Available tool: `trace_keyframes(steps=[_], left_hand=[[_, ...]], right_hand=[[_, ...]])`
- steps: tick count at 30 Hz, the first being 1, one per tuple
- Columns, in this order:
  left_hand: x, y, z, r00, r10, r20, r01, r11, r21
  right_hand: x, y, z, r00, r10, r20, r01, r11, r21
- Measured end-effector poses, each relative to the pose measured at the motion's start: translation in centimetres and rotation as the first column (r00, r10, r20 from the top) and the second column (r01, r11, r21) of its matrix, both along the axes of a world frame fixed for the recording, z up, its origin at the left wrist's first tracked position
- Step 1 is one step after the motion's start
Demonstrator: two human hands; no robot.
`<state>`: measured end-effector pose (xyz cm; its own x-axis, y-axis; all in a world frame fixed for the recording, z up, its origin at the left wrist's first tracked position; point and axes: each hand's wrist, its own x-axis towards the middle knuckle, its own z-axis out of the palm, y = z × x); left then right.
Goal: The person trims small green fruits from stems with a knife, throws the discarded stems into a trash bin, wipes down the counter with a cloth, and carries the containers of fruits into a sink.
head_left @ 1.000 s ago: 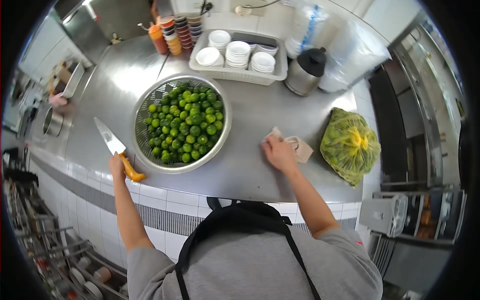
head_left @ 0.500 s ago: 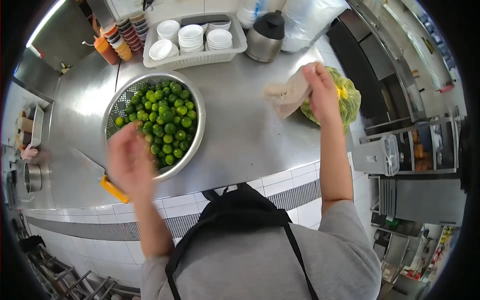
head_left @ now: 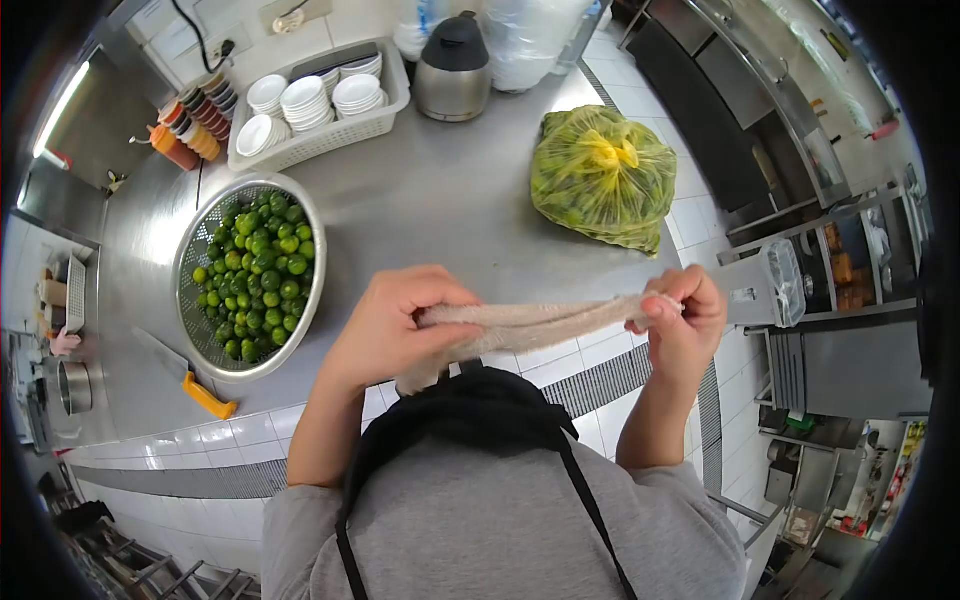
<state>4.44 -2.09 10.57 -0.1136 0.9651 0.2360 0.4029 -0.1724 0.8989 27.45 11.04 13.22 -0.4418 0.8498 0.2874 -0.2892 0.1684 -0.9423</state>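
A pale cloth [head_left: 550, 322] is stretched between my two hands, above the front edge of the steel table. My left hand [head_left: 405, 325] grips its left end, with a loose part hanging below. At the other end, the fingers of my right hand [head_left: 680, 315] pinch the cloth. To the left stands a metal colander [head_left: 318, 270] full of green limes [head_left: 255, 270]. Beside it, near the table edge, lies a knife [head_left: 208, 395] with a yellow handle. A tied plastic bag of green produce [head_left: 603, 178] sits beyond my right hand.
A white basket [head_left: 330, 138] holds stacked small white dishes [head_left: 305, 103] at the back. Right of it stands a steel jug [head_left: 453, 75] with a black lid. Sauce bottles [head_left: 173, 147] and stacked small tubs [head_left: 205, 112] are at the back left of the table [head_left: 420, 190].
My left hand has let go of the knife and taken hold of the cloth. My right hand has lifted the cloth off the table and brought it nearer my body.
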Motion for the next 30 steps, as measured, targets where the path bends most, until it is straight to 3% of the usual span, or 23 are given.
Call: trace_keyframes(steps=[2,5,6,8,9,11,13,15,17,21,28,30], left_hand=[[1.3,1.3,-0.4,0.998,-0.048,-0.040,0.047,0.998,-0.033],[2.7,6.4,-2.0,0.998,-0.053,0.040,0.060,0.980,-0.190],[2.9,7.7,-3.7,0.997,0.062,-0.048,-0.067,0.992,-0.109],[3.5,10.0,-7.4,0.934,0.305,-0.186,-0.294,0.952,0.087],[3.7,10.1,-7.7,0.947,0.288,-0.144,-0.284,0.958,0.048],[4.2,8.6,-8.5,0.964,0.262,-0.057,-0.264,0.963,-0.047],[5.1,6.5,-9.3,0.944,0.315,-0.102,-0.325,0.939,-0.112],[5.6,4.3,-10.2,0.920,0.358,-0.161,-0.380,0.914,-0.142],[6.4,1.6,-11.5,0.893,0.386,-0.230,-0.427,0.889,-0.167],[7.8,-2.7,-11.6,0.827,0.531,-0.182,-0.561,0.795,-0.231],[7.7,-6.5,-11.0,0.680,0.719,-0.147,-0.728,0.636,-0.256],[7.6,-7.3,-11.1,0.634,0.759,-0.148,-0.768,0.595,-0.238]], right_hand=[[2.4,1.3,-1.8,0.995,-0.074,0.061,0.079,0.994,-0.073],[4.6,5.3,-4.2,0.943,-0.218,0.252,0.271,0.942,-0.199],[5.8,7.5,-6.0,0.903,-0.179,0.391,0.261,0.951,-0.168],[5.8,8.7,-9.1,0.681,-0.431,0.592,0.350,0.902,0.255],[5.4,9.1,-10.8,0.540,-0.565,0.624,0.329,0.824,0.461],[4.3,7.9,-15.7,0.617,-0.389,0.684,0.240,0.921,0.307],[0.6,5.6,-18.6,0.279,-0.337,0.899,-0.105,0.920,0.378],[-3.2,2.8,-18.7,0.073,-0.474,0.877,-0.190,0.857,0.479],[-5.0,2.5,-18.1,0.168,-0.470,0.867,-0.331,0.801,0.498],[-9.2,2.2,-20.0,0.389,-0.390,0.835,-0.481,0.686,0.545],[-23.9,8.3,-22.8,0.649,-0.363,0.669,-0.341,0.647,0.682],[-27.8,10.0,-22.1,0.751,-0.025,0.659,-0.518,0.597,0.613]])
